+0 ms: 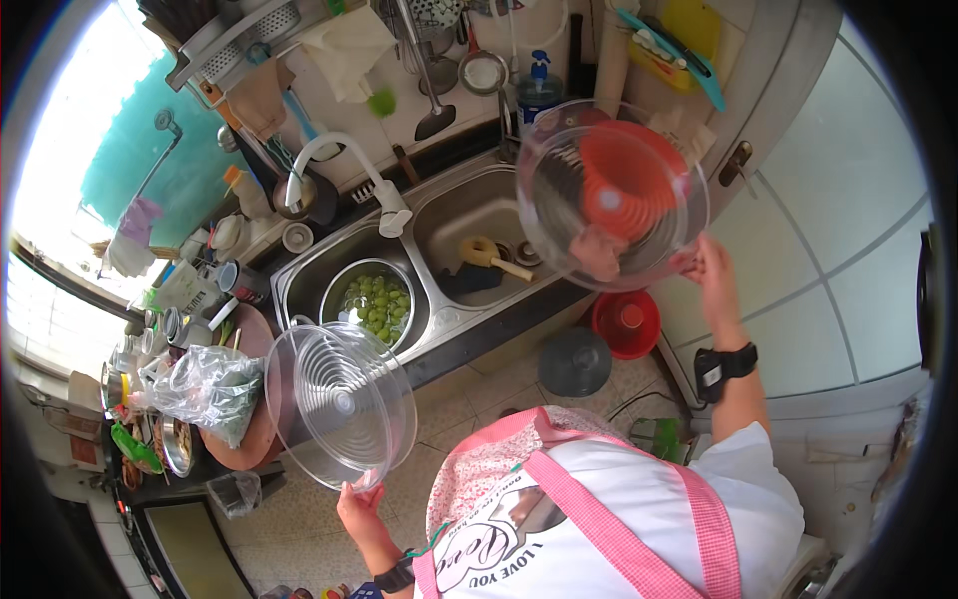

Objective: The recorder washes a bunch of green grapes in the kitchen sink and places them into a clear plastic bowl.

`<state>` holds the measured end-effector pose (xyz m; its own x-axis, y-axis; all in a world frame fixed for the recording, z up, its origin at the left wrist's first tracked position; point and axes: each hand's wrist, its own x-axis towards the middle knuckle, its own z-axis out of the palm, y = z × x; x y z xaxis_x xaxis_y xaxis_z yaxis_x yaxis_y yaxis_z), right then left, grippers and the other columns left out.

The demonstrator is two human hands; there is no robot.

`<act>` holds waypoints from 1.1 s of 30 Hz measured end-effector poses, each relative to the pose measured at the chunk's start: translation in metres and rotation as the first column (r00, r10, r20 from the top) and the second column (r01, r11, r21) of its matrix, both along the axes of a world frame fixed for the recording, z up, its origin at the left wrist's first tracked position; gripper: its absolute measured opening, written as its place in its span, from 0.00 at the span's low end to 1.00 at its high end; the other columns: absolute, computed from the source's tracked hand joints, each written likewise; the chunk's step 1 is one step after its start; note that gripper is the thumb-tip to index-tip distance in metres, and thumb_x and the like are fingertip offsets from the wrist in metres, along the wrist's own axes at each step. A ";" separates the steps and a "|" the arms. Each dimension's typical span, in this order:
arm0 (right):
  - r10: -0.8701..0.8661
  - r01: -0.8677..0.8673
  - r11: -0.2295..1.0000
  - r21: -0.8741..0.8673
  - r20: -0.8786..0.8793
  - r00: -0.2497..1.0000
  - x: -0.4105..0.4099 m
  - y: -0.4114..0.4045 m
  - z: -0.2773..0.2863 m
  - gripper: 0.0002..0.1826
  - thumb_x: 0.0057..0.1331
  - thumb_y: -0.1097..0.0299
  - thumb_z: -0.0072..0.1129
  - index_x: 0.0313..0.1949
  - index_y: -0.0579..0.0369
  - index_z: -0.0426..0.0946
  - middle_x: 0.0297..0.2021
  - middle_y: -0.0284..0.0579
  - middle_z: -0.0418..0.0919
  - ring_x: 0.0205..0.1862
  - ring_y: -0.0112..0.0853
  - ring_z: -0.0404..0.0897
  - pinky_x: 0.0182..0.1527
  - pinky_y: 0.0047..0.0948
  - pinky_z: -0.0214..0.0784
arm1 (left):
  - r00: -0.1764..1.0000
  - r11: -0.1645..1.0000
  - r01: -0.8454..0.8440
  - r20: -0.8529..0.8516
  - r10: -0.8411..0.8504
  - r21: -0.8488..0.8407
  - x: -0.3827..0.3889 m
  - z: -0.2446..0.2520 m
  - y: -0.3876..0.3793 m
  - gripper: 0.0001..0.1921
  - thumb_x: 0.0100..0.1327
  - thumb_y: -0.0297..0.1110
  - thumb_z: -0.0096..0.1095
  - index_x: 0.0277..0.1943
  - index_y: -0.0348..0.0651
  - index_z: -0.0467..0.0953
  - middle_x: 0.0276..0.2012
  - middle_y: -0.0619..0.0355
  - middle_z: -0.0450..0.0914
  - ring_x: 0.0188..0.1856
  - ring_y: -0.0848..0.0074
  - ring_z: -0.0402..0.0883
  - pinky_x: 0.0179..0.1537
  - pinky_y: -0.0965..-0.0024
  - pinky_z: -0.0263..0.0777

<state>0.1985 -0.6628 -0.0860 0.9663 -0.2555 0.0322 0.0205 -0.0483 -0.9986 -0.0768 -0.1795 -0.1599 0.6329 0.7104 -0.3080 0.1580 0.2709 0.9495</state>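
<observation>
My left hand grips the rim of a transparent ribbed plastic bowl, which is tilted up in front of the counter edge. At the right, my right hand holds a second transparent ribbed bowl by its rim, above the right end of the sink. A red object shows through that bowl; whether it lies inside or behind cannot be told. Green grapes sit in water in a round metal basin, which stands in the left bowl of the steel double sink.
A white faucet arches over the sink. In the right sink bowl lie a yellow-headed brush and a dark cloth. A filled plastic bag rests on a round board at the left. A red bucket and a large water bottle stand on the floor.
</observation>
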 end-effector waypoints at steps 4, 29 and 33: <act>-0.079 0.075 0.994 -0.083 -0.044 0.996 0.041 -0.024 0.009 0.23 0.64 0.44 0.44 0.30 0.53 0.67 0.27 0.44 0.77 0.27 0.27 0.77 0.31 0.23 0.67 | 1.000 1.000 0.007 -0.007 -0.007 0.003 0.008 -0.002 -0.001 0.19 0.66 0.43 0.43 0.41 0.31 0.70 0.34 0.50 0.79 0.33 0.67 0.81 0.36 0.69 0.76; -0.147 0.149 0.989 0.009 -0.134 0.980 0.094 -0.032 -0.018 0.23 0.63 0.43 0.46 0.36 0.53 0.68 0.31 0.46 0.78 0.33 0.31 0.78 0.37 0.27 0.70 | 0.998 0.997 0.027 -0.056 -0.023 0.074 0.003 0.006 -0.005 0.18 0.66 0.42 0.42 0.39 0.33 0.71 0.35 0.49 0.80 0.35 0.69 0.81 0.34 0.71 0.77; -0.161 0.160 0.987 -0.018 -0.120 0.980 0.095 -0.035 -0.020 0.23 0.64 0.44 0.45 0.37 0.54 0.68 0.31 0.45 0.77 0.32 0.30 0.77 0.36 0.26 0.70 | 0.998 0.996 0.031 -0.050 -0.027 0.085 0.004 0.000 -0.003 0.18 0.66 0.42 0.42 0.40 0.32 0.71 0.35 0.50 0.80 0.36 0.69 0.81 0.35 0.70 0.76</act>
